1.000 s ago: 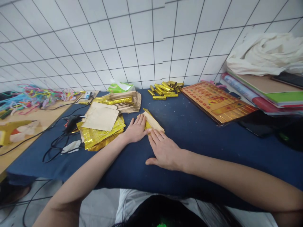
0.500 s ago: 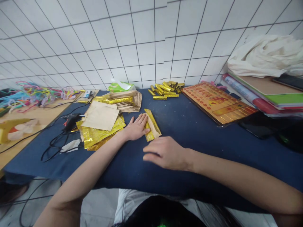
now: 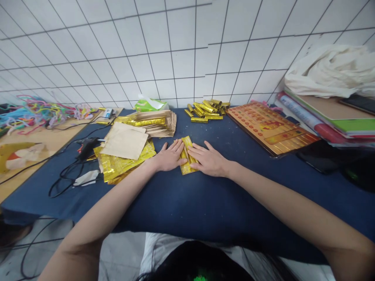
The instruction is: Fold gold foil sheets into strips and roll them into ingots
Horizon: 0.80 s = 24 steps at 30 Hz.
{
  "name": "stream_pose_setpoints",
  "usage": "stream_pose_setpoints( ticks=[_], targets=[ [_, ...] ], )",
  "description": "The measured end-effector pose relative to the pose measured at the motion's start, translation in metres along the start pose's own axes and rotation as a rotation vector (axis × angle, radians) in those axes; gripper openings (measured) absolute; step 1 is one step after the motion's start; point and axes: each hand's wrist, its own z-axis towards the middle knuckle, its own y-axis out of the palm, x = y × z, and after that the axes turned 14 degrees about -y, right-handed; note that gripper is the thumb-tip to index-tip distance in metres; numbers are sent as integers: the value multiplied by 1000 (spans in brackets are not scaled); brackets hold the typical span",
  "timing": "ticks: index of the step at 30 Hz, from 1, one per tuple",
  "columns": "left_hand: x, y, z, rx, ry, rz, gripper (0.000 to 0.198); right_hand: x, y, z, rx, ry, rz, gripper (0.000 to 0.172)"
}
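Observation:
A folded gold paper (image 3: 186, 169) lies on the blue cloth in front of me, its two long sides turned in toward the middle. My left hand (image 3: 171, 156) is flat on its left side, fingers spread. From the right, my right hand (image 3: 210, 159) presses flat on the other side, fingers stretched out. Left of my hands are gold sheets (image 3: 117, 169) with plain tan sheets (image 3: 124, 141) on top. A stack of folded papers (image 3: 168, 123) stands behind them. Several rolled gold tubes (image 3: 206, 109) are heaped near the wall.
At the left are a glue gun (image 3: 88, 148) with a black cable, colourful pipe cleaners (image 3: 52, 113) and a yellow tool (image 3: 14, 156). A green tissue pack (image 3: 149, 104) is by the wall. An orange-gold printed packet (image 3: 269, 127) and piled books (image 3: 328, 107) lie right.
My right hand has moved up and forward from the near side, flattening onto the paper's right flap, which was raised before. My left hand stays on the left side.

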Motion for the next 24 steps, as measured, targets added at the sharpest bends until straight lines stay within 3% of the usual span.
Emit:
stream_pose_setpoints(
  ticks=[15, 24],
  targets=[
    [4, -7, -4, -33, -3, 1, 65, -2, 0, -1, -62, 13, -43, 59],
    [-2, -3, 3, -23, 39, -18, 61, -17, 10, 2, -31, 58, -135, 61]
  ],
)
